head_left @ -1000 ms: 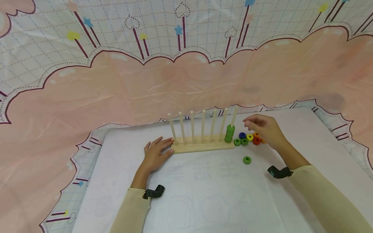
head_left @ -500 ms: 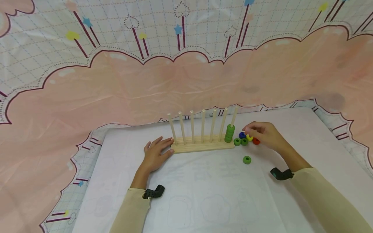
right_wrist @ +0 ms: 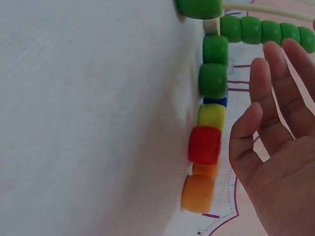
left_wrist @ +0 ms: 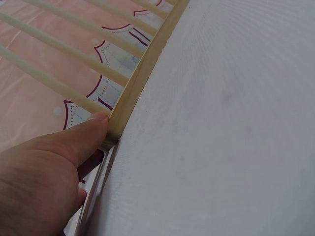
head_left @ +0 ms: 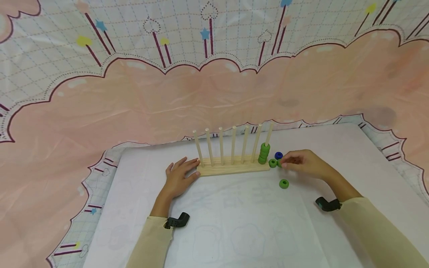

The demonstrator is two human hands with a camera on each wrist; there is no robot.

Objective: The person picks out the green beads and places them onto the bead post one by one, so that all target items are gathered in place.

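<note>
A pale wooden peg rack stands on the white tabletop, its upright pegs in a row. Several green beads are stacked on its rightmost peg. My left hand holds the rack's left end; in the left wrist view the thumb presses against the base's end. My right hand hovers at the loose beads, fingertips right at a green bead. In the right wrist view its fingers are loosely extended with no bead visible in them; the thumb is hidden there.
Beside the rack's right end lie another green bead and a blue bead. Yellow, red and orange beads are hidden behind my right hand in the head view. One green bead lies apart, nearer me.
My right hand has come down from beside the rightmost peg to the loose beads, covering the yellow, red and orange ones. The left hand and rack have stayed put.
</note>
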